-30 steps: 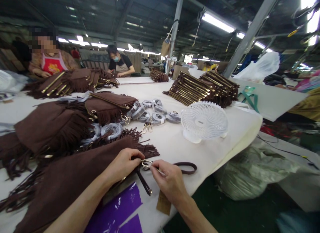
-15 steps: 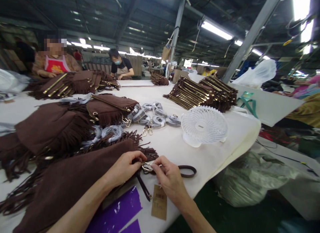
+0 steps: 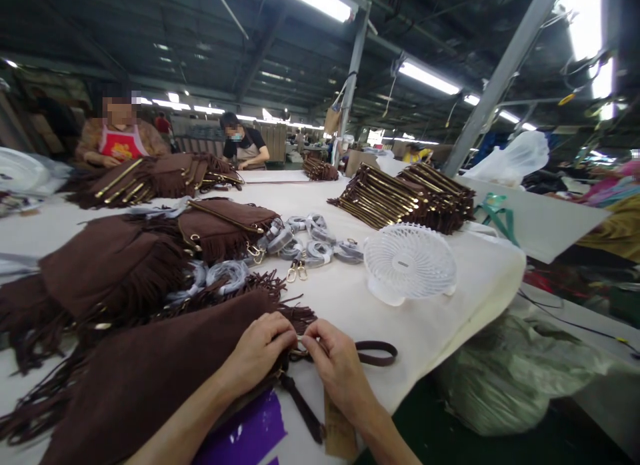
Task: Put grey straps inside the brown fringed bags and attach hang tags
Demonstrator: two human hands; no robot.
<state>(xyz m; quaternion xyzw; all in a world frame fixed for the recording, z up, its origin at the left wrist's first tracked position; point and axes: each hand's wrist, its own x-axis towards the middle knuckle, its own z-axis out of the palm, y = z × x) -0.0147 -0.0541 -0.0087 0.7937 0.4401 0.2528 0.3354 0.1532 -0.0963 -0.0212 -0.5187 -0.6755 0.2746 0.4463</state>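
A brown fringed suede bag [image 3: 150, 365] lies on the white table [image 3: 350, 292] in front of me. My left hand [image 3: 263, 352] pinches the bag's corner by the fringe, fingers closed. My right hand [image 3: 335, 362] meets it fingertip to fingertip, closed on the metal clasp end of a brown strap [image 3: 375, 352] that loops out to the right; the clasp itself is hidden between the fingers. A second strap piece [image 3: 303, 408] runs down toward the table edge beside a brown paper tag [image 3: 340, 432].
More fringed bags [image 3: 115, 265] are piled to the left, wrapped straps with clasps [image 3: 310, 242] lie mid-table, and a white fan [image 3: 407, 262] lies face up to the right. Stacks of gold-trimmed bags [image 3: 400, 192] stand behind. Two people sit at the far end. A purple sheet [image 3: 245, 435] lies near me.
My two hands have drawn closer together, and the metal clasp seen between them earlier is now covered by the fingers. The view has tilted up slightly.
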